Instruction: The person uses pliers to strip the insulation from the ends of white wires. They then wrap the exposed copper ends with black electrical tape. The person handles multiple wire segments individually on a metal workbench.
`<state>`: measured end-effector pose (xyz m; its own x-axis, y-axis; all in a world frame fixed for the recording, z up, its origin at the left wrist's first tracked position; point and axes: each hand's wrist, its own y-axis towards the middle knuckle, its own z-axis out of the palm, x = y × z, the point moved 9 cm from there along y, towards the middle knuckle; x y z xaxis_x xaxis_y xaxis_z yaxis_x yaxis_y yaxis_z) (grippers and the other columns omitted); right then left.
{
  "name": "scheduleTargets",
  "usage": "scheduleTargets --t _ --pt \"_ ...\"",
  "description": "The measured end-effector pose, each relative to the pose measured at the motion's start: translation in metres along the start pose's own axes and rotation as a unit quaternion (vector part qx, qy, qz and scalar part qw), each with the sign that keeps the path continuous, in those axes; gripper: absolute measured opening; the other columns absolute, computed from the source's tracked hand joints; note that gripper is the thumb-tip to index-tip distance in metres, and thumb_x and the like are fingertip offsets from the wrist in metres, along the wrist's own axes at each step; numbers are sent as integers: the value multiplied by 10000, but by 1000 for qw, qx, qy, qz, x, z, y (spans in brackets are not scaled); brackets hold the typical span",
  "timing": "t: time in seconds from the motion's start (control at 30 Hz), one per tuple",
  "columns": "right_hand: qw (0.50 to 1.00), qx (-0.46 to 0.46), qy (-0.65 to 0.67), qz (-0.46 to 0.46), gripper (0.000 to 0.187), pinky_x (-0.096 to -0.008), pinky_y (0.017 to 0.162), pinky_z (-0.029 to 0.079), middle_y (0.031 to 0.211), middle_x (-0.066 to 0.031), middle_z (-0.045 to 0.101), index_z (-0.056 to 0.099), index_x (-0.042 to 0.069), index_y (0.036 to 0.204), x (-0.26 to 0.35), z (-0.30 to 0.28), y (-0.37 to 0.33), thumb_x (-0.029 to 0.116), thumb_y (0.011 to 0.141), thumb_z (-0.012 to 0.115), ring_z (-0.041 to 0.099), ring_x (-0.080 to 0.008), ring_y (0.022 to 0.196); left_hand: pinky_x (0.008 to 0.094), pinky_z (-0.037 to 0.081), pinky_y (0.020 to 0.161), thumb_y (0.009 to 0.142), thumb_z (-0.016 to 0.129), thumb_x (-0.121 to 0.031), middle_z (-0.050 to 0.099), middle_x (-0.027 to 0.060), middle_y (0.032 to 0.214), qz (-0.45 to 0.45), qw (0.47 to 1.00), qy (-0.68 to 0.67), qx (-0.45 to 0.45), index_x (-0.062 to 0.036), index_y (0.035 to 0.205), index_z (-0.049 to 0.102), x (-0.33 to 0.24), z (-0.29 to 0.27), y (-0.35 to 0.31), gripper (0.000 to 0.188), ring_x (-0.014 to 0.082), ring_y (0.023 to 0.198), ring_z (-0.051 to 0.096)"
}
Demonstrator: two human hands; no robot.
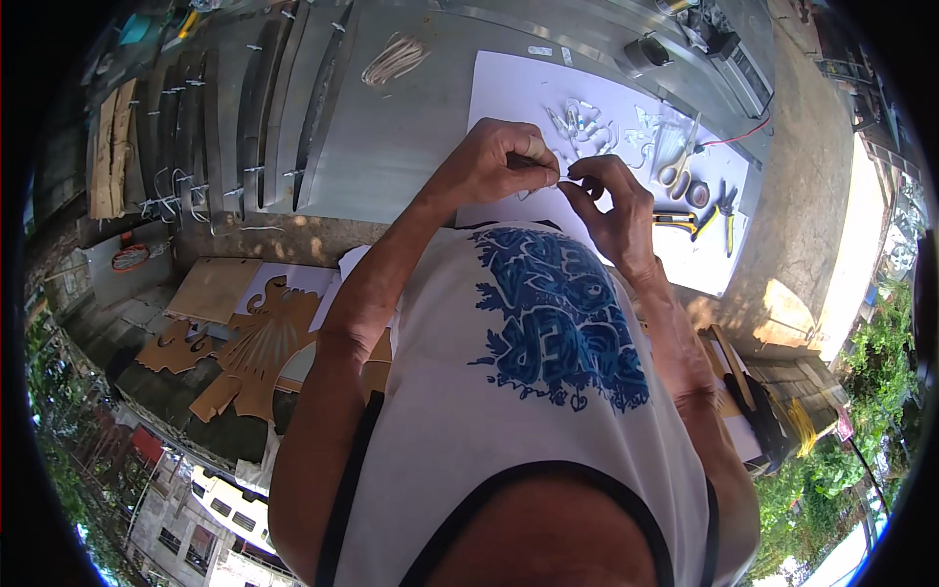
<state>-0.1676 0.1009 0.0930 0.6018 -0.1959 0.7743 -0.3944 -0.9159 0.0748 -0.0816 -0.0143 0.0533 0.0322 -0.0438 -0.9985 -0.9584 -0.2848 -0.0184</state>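
Over the white sheet (504,83), my left hand (497,161) and my right hand (618,207) meet fingertip to fingertip. Both are closed in a pinch on a thin white wire (565,179), of which only a short bit shows between them. Just beyond my fingers lies a loose pile of small white pieces with wires (579,122). To the right of my right hand are scissors (675,171), a dark roll of tape (697,194), a yellow and black cutter knife (675,220) and yellow-handled pliers (724,210).
A bundle of pale wire (395,59) rests on the grey metal tabletop (381,147). Long dark metal strips (284,108) line its left side. A dark cup (646,54) and a boxy power unit (738,73) stand at the far right. Cut brown boards (259,338) lie lower left.
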Motion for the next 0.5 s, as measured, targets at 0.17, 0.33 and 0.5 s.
scheduleTargets --t 0.17,0.33,0.5 --pt "975 -31 -102 -196 172 -352 631 535 890 -94 657 650 10 973 26 1 -1 2 834 751 648 -230 715 269 487 653 806 753 -25 681 47 800 9 1000 28 8 -7 897 762 -2 -2 1 93 133 722 651" --pt "807 118 464 346 119 -290 553 456 840 -50 627 647 29 963 -46 41 -20 138 933 685 565 -140 676 303 495 634 790 777 -81 674 65 767 53 995 89 5 -21 913 775 -11 -4 1 136 155 675 644" --pt "842 86 441 297 209 -263 587 467 883 -51 645 638 16 1043 -44 39 -17 206 964 672 574 -114 687 296 504 655 800 775 -93 688 67 777 7 1000 27 -10 -21 927 778 4 -6 3 146 151 693 655"
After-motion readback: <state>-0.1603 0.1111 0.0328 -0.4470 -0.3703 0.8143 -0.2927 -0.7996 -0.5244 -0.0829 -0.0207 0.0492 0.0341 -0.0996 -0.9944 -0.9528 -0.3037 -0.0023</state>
